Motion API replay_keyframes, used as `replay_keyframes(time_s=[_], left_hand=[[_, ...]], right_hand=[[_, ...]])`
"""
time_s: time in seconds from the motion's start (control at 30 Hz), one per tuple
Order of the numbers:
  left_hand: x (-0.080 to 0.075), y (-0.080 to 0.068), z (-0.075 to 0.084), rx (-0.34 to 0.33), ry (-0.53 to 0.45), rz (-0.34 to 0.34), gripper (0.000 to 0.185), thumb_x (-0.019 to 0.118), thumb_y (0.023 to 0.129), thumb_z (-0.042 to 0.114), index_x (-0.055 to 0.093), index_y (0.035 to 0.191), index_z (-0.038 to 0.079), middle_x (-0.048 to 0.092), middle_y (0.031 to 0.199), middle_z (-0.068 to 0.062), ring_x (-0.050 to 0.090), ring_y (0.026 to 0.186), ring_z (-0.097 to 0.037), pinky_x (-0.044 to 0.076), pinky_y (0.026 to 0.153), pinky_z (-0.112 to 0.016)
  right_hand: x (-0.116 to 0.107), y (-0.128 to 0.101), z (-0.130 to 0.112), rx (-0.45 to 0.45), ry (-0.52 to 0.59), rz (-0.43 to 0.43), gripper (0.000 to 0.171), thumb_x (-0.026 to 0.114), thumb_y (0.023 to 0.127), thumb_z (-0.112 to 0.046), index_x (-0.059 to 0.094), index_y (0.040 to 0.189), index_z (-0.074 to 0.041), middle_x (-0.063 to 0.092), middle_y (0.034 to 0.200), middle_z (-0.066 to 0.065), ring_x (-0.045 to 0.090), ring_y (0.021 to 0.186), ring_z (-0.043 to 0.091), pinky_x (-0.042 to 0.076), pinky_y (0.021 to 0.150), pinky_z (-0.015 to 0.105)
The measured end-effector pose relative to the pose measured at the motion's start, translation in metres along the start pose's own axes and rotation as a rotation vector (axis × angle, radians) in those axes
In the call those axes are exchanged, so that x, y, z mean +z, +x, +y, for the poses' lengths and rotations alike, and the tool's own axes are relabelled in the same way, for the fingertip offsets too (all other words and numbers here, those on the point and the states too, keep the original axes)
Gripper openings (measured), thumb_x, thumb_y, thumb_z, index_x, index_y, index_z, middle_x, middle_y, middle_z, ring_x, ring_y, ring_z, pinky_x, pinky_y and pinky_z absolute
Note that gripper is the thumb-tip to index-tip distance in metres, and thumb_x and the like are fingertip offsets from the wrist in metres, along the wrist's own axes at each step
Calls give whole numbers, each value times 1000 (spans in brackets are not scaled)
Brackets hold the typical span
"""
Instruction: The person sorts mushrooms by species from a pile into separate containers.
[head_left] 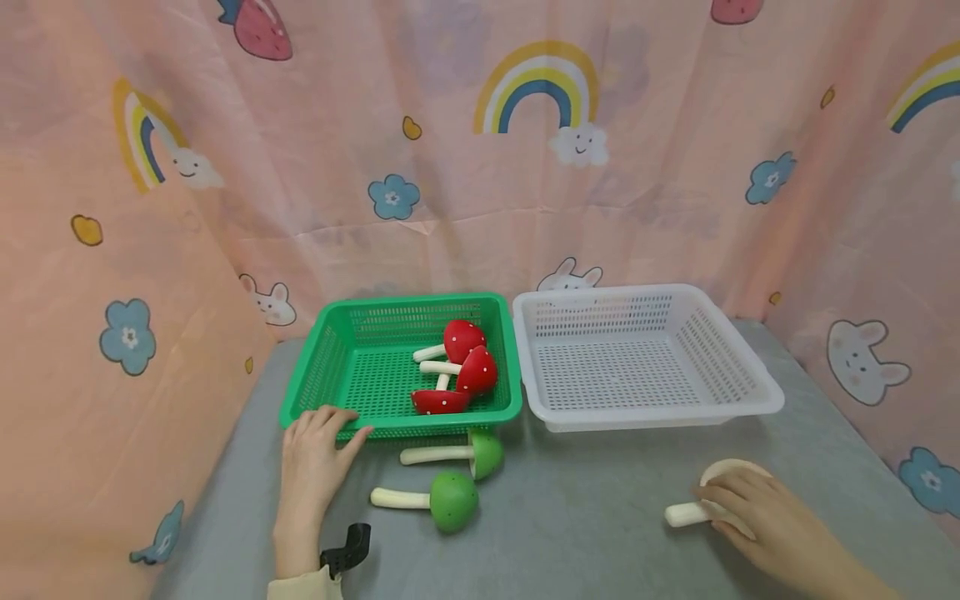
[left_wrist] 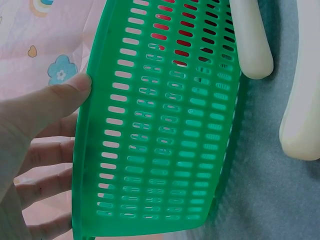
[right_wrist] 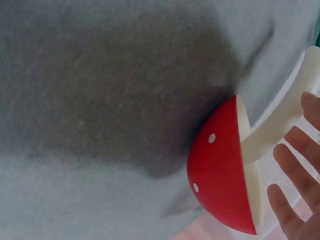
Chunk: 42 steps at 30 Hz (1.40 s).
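Note:
My left hand point(head_left: 313, 454) grips the near left corner of the green basket point(head_left: 401, 423), its thumb on the outer side of the rim in the left wrist view and its fingers partly hidden behind. Several red-capped toy mushrooms point(head_left: 476, 372) lie in the basket's right half. Two green-capped toy mushrooms point(head_left: 453, 501) lie on the table before it, stems pointing left. At the right, my right hand point(head_left: 761, 512) holds a toy mushroom point(right_wrist: 220, 165) by its pale stem. Its red, white-dotted cap shows in the right wrist view; the head view shows only the pale underside and stem.
A white basket point(head_left: 660, 414) stands to the right of the green one, their rims close together. The grey table point(head_left: 570, 525) backs onto a patterned pink curtain point(head_left: 465, 250), which also rises along both sides. A black wrist mount point(head_left: 348, 547) sticks out beside the left wrist.

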<state>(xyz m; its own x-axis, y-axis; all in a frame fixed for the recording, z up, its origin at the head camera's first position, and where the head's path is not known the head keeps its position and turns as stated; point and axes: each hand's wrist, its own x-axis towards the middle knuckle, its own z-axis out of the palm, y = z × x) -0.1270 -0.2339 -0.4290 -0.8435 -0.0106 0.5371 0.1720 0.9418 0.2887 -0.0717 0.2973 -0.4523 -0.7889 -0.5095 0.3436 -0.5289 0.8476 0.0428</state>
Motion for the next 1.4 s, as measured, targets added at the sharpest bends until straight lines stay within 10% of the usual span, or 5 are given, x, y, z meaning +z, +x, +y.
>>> replay_keyframes(time_s=[0.4,0.6,0.73,0.97,1.4], left_hand=[[1,0,-1,-1,10,-6,28,80,77,28,73,97,10,68,97,-9,59,97,-31,42,95,-55],[1,1,0,-8,13,-18,28,80,77,28,73,98,10,69,98,-9,59,98,-31,42,94,-55],[0,1,0,-9,11,-22,28,80,78,28,73,98,10,69,99,-9,59,99,-31,42,94,-56],[1,0,0,0,12,-6,28,80,77,28,73,97,10,68,97,-8,58,97,-31,42,93,-56],[2,0,-1,-2,10,-4,28,81,77,28,73,98,10,69,98,-9,58,98,-31,43,94,-55]], right_hand=[[17,-4,10,-154,65,174,62,18,98,-55,72,93,-24,60,87,-17,54,84,11,33,85,21],[19,-5,10,-117,59,163,65,14,98,-55,72,91,-26,58,86,-18,53,84,10,34,84,21],[16,-5,9,-72,14,94,16,70,84,-43,71,93,-29,56,87,-20,51,84,8,38,80,23],[12,2,2,-78,-28,65,47,85,53,-12,71,93,-31,56,89,-20,51,85,6,43,77,29],[8,35,-28,-246,113,191,41,31,104,-43,69,95,-29,57,90,-18,52,88,7,34,85,28]])
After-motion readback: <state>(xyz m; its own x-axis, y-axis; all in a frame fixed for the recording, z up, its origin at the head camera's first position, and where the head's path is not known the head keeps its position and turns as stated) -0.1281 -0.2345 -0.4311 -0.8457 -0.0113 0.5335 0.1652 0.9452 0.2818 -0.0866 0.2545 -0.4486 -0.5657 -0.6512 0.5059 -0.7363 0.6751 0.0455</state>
